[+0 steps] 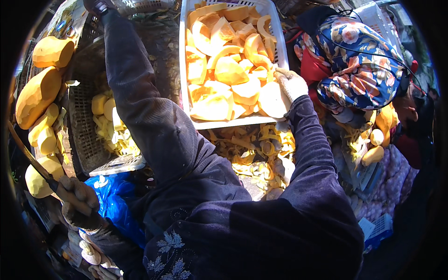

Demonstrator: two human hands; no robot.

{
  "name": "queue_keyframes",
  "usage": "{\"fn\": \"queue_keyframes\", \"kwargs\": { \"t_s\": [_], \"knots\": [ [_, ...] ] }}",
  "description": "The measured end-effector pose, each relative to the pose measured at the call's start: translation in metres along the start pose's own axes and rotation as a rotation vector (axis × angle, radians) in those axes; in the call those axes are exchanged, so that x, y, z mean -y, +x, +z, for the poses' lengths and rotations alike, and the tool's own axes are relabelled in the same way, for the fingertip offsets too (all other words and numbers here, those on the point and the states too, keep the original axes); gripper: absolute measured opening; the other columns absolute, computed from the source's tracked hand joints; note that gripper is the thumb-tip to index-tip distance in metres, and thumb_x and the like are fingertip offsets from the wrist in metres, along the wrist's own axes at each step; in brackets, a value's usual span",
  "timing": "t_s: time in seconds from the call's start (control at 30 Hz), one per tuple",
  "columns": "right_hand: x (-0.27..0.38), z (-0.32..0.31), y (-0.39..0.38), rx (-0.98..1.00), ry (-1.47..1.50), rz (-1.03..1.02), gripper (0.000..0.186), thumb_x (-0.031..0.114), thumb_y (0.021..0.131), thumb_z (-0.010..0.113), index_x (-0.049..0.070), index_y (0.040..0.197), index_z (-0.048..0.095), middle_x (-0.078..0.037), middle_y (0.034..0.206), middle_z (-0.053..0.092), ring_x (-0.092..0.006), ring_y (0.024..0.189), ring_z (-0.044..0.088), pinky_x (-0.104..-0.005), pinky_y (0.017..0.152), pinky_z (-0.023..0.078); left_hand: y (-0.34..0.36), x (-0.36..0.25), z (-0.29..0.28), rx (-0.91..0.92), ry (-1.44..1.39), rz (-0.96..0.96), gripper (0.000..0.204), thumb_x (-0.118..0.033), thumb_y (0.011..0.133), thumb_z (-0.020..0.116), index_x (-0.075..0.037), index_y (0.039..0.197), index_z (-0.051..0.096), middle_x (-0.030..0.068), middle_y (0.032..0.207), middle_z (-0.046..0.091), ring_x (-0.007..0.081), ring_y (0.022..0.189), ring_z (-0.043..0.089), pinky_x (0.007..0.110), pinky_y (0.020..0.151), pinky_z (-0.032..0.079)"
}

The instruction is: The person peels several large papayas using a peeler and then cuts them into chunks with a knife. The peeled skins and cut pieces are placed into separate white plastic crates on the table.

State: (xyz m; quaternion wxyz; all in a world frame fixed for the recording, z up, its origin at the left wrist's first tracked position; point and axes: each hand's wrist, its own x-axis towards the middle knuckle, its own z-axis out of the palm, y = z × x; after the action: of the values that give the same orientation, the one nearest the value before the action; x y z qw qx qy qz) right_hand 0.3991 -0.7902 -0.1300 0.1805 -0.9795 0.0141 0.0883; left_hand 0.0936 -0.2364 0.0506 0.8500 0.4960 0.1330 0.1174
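Note:
My left hand [80,203], in a dark, soiled glove, is closed around the handle of a long knife [29,158]. Its narrow blade runs up toward the left rim of the view. In a pale glove, my right hand [291,84] rests at the right rim of a white plastic crate [185,95]. The fingers are bent there against a large piece of orange pumpkin [273,100]. Whether they grip that piece or the rim is hidden. Many cut pumpkin chunks [231,70] fill the crate.
Peeled whole pumpkins [38,98] lie along the left. A dark basket [84,140] holds pale pieces and peelings. Peelings [252,149] cover the ground below the crate. My leg [140,84] stretches past it. A person in a floral garment [361,60] bends at right, near a blue bag [116,198] opposite.

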Motion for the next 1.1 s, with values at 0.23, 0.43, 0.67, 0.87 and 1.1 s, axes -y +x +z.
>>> {"fn": "queue_keyframes", "kwargs": {
  "t_s": [0.23,0.43,0.67,0.87,1.1],
  "knots": [
    [0.049,-0.020,-0.018,0.079,-0.325,0.064,0.042,0.046,0.094,0.050,0.013,0.106,0.074,-0.015,0.102,0.072,-0.0330,0.097,0.068,-0.0423,0.089,0.052,0.019,0.009,0.013,0.149,-0.018,0.005,0.058,-0.031,0.087,0.069,-0.001,0.130,0.046,0.0080,0.093,0.054,0.0158,0.059,0.048,0.025,0.047,0.041],
    [-0.019,-0.008,0.010,-0.046,0.633,0.485,0.043,0.040,0.094,0.051,0.004,0.099,0.073,-0.017,0.099,0.072,-0.0302,0.093,0.068,-0.0378,0.084,0.050,0.016,0.011,0.021,0.190,-0.047,-0.035,0.057,-0.029,0.087,0.069,0.000,0.131,0.046,0.0090,0.094,0.055,0.0160,0.059,0.049,0.025,0.047,0.041],
    [-0.018,0.006,-0.032,-0.519,0.436,0.133,0.038,0.033,0.098,0.054,0.007,0.121,0.067,-0.011,0.117,0.070,-0.0294,0.109,0.066,-0.0386,0.099,0.047,0.017,0.017,0.012,0.137,-0.098,-0.034,0.057,-0.029,0.086,0.069,0.000,0.129,0.046,0.0108,0.091,0.055,0.0192,0.057,0.052,0.027,0.045,0.043],
    [0.054,-0.032,-0.024,0.176,-0.337,0.069,0.044,0.041,0.091,0.058,0.019,0.129,0.062,-0.011,0.113,0.070,-0.0302,0.106,0.066,-0.0428,0.094,0.050,0.017,0.015,0.015,0.095,-0.074,-0.040,0.055,-0.029,0.085,0.069,-0.001,0.127,0.047,0.0117,0.090,0.056,0.0206,0.056,0.053,0.028,0.045,0.044],
    [0.036,-0.030,-0.010,0.366,-0.296,-0.038,0.050,0.055,0.094,0.047,0.021,0.127,0.065,-0.008,0.130,0.063,-0.0278,0.119,0.060,-0.0393,0.104,0.045,0.011,0.014,0.011,0.145,-0.039,-0.014,0.057,-0.030,0.085,0.069,0.000,0.129,0.047,0.0128,0.092,0.056,0.0214,0.058,0.054,0.029,0.045,0.045]
  ]
}}
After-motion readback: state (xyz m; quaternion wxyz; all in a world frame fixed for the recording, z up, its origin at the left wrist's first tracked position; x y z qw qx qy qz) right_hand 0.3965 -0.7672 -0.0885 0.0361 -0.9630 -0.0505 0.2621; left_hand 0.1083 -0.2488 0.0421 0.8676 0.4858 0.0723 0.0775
